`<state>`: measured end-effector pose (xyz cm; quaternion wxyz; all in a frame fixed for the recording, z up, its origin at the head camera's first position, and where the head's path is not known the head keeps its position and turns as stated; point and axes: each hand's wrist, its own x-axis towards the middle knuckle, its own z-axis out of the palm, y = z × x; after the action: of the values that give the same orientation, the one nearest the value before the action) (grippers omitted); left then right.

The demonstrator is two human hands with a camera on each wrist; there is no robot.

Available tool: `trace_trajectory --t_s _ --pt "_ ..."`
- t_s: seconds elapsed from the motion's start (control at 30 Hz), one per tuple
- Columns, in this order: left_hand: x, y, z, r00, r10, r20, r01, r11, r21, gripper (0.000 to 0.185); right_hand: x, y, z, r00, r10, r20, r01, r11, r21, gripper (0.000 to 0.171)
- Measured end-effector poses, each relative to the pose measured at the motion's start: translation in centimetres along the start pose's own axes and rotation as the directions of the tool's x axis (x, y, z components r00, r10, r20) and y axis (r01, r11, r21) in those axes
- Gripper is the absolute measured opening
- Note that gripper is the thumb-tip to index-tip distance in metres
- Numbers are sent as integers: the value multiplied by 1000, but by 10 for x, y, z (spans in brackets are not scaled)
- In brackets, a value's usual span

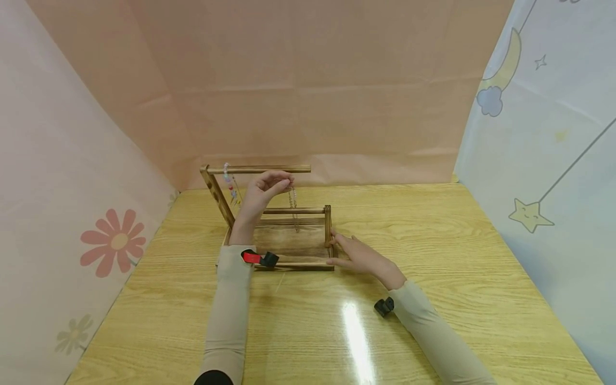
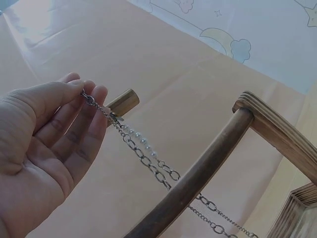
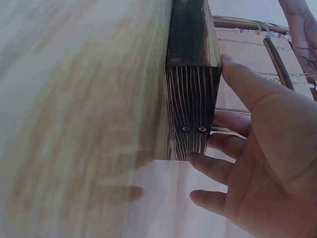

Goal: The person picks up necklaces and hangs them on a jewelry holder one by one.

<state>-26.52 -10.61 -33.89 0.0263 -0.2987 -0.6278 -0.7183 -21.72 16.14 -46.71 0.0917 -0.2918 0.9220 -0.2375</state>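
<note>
Wooden jewellery stand (image 1: 293,243) sits mid-desk, toward the back wall: a tray base with a low rail (image 1: 293,210) across it and a taller top bar (image 1: 260,169) carried on a slanted post at the stand's left end. Left hand (image 1: 264,190) is raised between the two bars, fingertips (image 2: 86,94) pinching the end of a metal chain (image 2: 148,166) that also carries a short run of small pearls; the hand grasps it lightly, palm open toward the wrist camera. From the pinch the chain drops and passes behind the low rail, which crosses in front of it in the left wrist view, so its lower part is partly hidden there. In the head view it hangs down toward the tray floor. A beaded strand (image 1: 230,184) hangs from the top bar near the slanted post, just left of the raised hand. Right hand (image 1: 358,256) lies released, fingers straight, touching the right end of the stand; the right wrist view shows the thumb pressed on the dark end post (image 3: 190,74) and fingers along its side. Desk (image 1: 433,299) is pale wood grain with a glare streak. Peach paper backs the scene; a flower-print sheet stands left, a star-and-moon sheet right.
</note>
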Motion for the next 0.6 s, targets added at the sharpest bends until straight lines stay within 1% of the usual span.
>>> trace_trajectory --t_s 0.23,0.4,0.6 --pt "2 -1 2 1000 -14 -1 14 1000 13 22 1 0 -1 1000 -2 -7 2 1000 10 82" --pt "5 -8 1 1000 -25 -1 25 999 23 20 0 1 -1 1000 5 0 -6 1000 7 85" --pt "9 -15 2 1000 -19 7 19 999 39 21 0 2 0 1000 4 -7 -4 1000 14 85"
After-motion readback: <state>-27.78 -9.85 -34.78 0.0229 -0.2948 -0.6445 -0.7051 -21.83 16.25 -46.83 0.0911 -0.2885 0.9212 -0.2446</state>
